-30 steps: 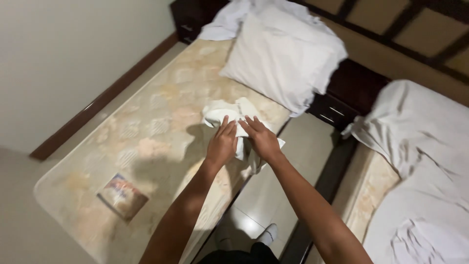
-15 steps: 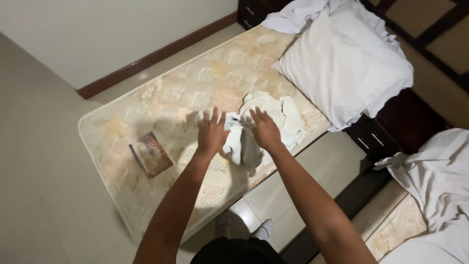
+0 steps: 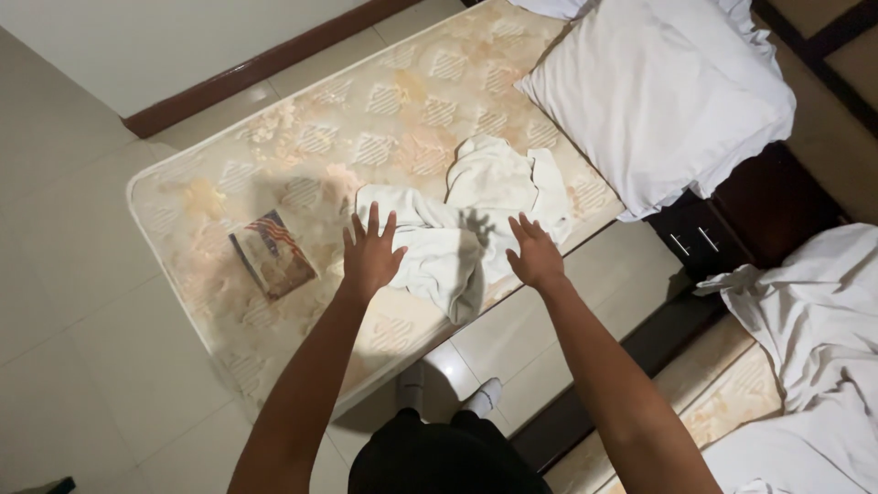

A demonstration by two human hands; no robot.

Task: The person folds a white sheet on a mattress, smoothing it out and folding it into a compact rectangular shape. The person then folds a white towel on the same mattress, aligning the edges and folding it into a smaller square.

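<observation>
I had both hands spread flat, fingers apart and gripping nothing. The left hand (image 3: 370, 252) pressed on the left end of the white cloth (image 3: 457, 220), and the right hand (image 3: 535, 254) sat at its right side, close to the long near edge of the bare mattress (image 3: 302, 119). The cloth lay crumpled across the middle of the mattress, against that near edge, with one rumpled fold drooping slightly over it between my hands and a bunched part heaped toward the pillow end.

A small flat packet (image 3: 272, 253) lay on the mattress to the left of my left hand, near but apart from the cloth. A large white pillow (image 3: 658, 101) lay across the head corner, apart from the cloth, hanging over the near edge above a dark nightstand (image 3: 704, 242). A second bed with white bedding (image 3: 814, 320) stood to the right across the tiled floor (image 3: 64, 302).

As I judged it, flattening the cloth well called for sweeping the palms outward from its centre with even pressure, drawing the drooping fold back onto the mattress first so its weight would not drag the rest off, and only then working out the bunched part.
</observation>
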